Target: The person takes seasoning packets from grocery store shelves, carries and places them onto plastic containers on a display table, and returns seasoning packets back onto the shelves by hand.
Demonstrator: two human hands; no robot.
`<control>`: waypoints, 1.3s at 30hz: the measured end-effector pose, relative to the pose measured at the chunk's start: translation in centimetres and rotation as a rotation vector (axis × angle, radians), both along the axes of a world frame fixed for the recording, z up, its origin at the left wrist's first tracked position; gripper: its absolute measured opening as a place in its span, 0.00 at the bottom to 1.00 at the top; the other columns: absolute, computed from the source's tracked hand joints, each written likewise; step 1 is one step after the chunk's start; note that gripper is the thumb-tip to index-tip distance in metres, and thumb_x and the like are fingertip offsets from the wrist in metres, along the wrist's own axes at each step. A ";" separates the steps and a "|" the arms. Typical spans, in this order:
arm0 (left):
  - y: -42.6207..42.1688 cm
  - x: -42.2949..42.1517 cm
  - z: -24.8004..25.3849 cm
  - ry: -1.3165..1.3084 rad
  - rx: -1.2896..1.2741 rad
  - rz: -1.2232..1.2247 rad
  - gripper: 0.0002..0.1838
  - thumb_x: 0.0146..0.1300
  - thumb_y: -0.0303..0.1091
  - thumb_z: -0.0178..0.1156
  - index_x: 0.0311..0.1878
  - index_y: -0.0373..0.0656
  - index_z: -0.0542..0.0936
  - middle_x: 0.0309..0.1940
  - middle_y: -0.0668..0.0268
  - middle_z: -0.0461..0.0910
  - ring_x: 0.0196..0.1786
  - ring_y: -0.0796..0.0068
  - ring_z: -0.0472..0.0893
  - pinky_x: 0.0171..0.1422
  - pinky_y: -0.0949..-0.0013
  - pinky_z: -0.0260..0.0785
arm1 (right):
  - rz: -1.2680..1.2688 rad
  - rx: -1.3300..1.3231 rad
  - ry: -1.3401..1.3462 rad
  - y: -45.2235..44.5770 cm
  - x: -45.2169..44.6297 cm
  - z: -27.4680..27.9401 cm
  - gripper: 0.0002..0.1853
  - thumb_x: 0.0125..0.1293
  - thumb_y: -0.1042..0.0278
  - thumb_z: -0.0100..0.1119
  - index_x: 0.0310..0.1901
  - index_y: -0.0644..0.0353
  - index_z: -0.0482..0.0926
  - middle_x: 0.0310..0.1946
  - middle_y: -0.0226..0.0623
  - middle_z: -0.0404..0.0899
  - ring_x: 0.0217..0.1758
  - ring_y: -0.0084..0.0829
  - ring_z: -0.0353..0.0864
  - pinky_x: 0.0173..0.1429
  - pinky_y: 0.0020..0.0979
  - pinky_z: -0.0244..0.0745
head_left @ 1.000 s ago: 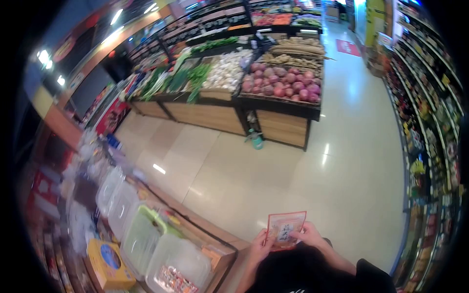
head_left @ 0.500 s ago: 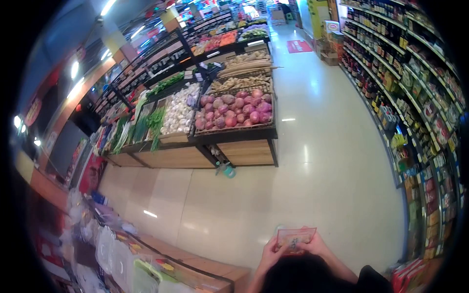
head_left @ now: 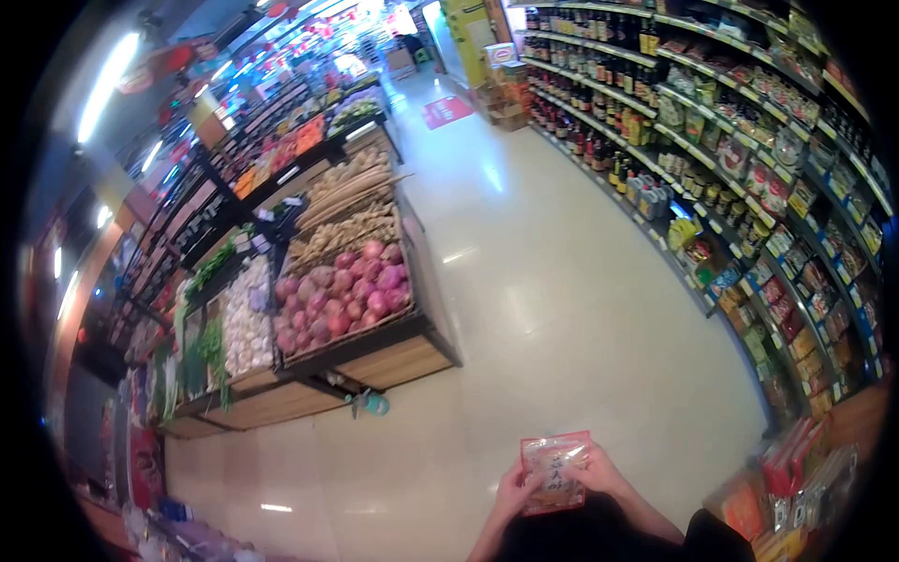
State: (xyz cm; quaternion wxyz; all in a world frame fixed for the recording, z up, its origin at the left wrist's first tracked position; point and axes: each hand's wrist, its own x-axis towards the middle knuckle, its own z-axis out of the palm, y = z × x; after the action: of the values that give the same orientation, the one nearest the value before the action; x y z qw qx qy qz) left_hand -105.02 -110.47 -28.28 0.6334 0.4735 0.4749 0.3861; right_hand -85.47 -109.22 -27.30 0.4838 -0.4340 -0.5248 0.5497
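Note:
A red-edged clear packet [head_left: 556,474] with dark characters on its front is held at the bottom centre, close to my body. My left hand [head_left: 513,491] grips its left edge, and my right hand [head_left: 599,471] grips the right edge. Both hands have their fingers closed on it, with the front of the packet turned up toward the camera. What is inside the packet is too small to make out.
A produce stand with purple onions [head_left: 342,292] and garlic [head_left: 248,318] is at the left. A turquoise bottle [head_left: 375,403] is at its base. Stocked shelves [head_left: 646,108] line the right. Red packets [head_left: 791,459] are at the lower right.
The view has swung to the right, so the produce stand sits further left and more shelving shows. The packet, tilted half a second ago, now shows its front more fully, still in both hands.

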 end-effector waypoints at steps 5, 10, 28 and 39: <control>6.3 1.9 -2.0 0.111 0.327 -0.078 0.16 0.60 0.28 0.60 0.51 0.37 0.75 0.43 0.67 0.78 0.47 0.76 0.76 0.53 0.71 0.68 | 0.073 -0.230 0.212 4.5 2.0 1.1 0.23 0.54 0.73 0.67 0.50 0.63 0.68 0.42 0.30 0.75 0.47 0.21 0.74 0.52 0.27 0.71; 11.7 3.6 -0.8 0.003 0.094 -0.192 0.14 0.57 0.30 0.62 0.45 0.36 0.78 0.50 0.64 0.73 0.54 0.74 0.70 0.58 0.68 0.64 | -0.049 -0.109 0.215 8.4 3.5 0.5 0.24 0.53 0.74 0.68 0.49 0.61 0.67 0.40 0.30 0.75 0.46 0.20 0.74 0.51 0.27 0.71; 24.3 13.0 -1.0 0.096 0.370 -0.448 0.13 0.56 0.31 0.63 0.43 0.37 0.80 0.49 0.59 0.71 0.54 0.66 0.70 0.59 0.67 0.62 | -0.472 -0.149 0.196 14.3 10.2 -0.1 0.24 0.51 0.75 0.69 0.49 0.61 0.69 0.41 0.30 0.75 0.46 0.20 0.74 0.51 0.26 0.71; 36.5 20.9 -0.5 0.012 0.319 -0.330 0.09 0.57 0.27 0.61 0.41 0.36 0.79 0.51 0.62 0.68 0.55 0.71 0.69 0.58 0.72 0.61 | -0.389 -0.140 0.250 27.5 17.6 1.3 0.22 0.54 0.70 0.68 0.47 0.60 0.68 0.36 0.29 0.75 0.42 0.19 0.74 0.47 0.25 0.71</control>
State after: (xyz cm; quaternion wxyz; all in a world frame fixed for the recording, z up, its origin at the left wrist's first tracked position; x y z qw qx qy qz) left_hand -84.08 -73.97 -28.81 0.6025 0.6410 0.3277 0.3446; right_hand -67.85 -81.71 -25.98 0.6106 -0.4881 -0.3278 0.5306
